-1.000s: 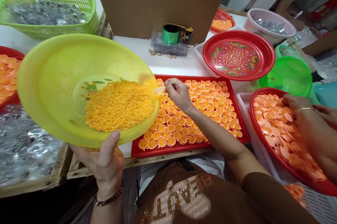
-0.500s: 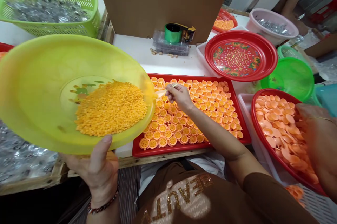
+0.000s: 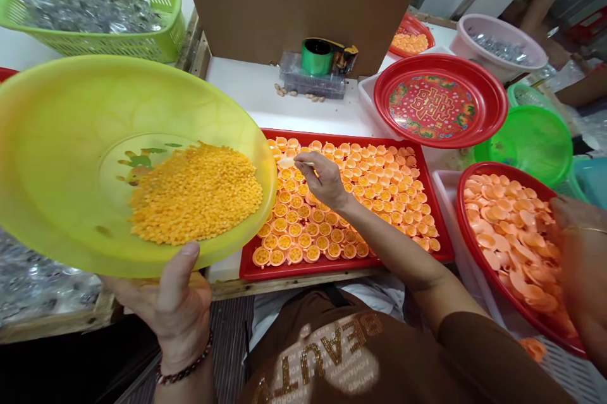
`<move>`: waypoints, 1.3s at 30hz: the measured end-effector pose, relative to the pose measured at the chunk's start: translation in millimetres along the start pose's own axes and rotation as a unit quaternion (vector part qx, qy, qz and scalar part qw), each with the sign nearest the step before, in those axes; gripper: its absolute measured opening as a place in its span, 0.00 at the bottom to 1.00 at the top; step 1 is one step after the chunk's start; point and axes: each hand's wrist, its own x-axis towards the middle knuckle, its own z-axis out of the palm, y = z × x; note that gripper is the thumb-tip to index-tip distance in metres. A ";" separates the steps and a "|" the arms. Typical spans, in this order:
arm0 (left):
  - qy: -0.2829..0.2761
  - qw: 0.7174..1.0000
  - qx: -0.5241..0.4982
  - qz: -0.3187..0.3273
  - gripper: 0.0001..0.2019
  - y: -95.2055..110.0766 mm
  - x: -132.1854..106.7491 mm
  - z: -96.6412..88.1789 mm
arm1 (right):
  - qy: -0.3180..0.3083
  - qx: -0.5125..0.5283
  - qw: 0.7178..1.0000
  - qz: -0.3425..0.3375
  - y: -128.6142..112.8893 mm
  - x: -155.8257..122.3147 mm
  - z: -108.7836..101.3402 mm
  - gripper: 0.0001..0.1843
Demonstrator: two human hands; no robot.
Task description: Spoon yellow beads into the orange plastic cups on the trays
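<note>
2 hands meet at the red tray [image 3: 332,268]: left hand [image 3: 175,303] clamps the tilted bowl [image 3: 47,107] beside it, so yellow beads [image 3: 194,195] sit near the spoon [image 3: 291,163] the right hand [image 3: 325,179] pinches.

bright, even light | soft shadows | edges bowed (wide lens)

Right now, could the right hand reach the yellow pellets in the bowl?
Probably yes: the right hand, holding a small scoop, sits just beside the bowl rim, and the pellets lie uncovered near that side.

Bare tabletop [image 3: 258,97] behind crowded red tray [image 3: 332,269]
</note>
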 end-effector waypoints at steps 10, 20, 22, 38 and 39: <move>-0.030 0.998 -0.045 -0.022 0.38 4.4 -8.3 18.7 | -0.017 0.110 0.957 0.267 -18.6 11.9 16.5 0.11; -0.013 0.999 -0.041 0.015 0.42 5.8 2.2 10.5 | 0.034 0.047 0.983 0.176 13.5 -6.6 -21.4 0.11; -0.017 0.999 -0.030 0.017 0.41 9.3 3.6 8.9 | -0.009 -0.012 0.997 0.077 16.9 -10.0 -23.2 0.08; -0.022 0.998 -0.056 -0.025 0.41 9.9 -9.2 20.1 | -0.047 0.122 0.955 0.267 -25.8 16.5 36.9 0.13; -0.021 0.998 -0.055 -0.026 0.41 9.9 -9.0 20.3 | -0.042 0.159 0.936 0.310 -25.2 15.1 36.6 0.12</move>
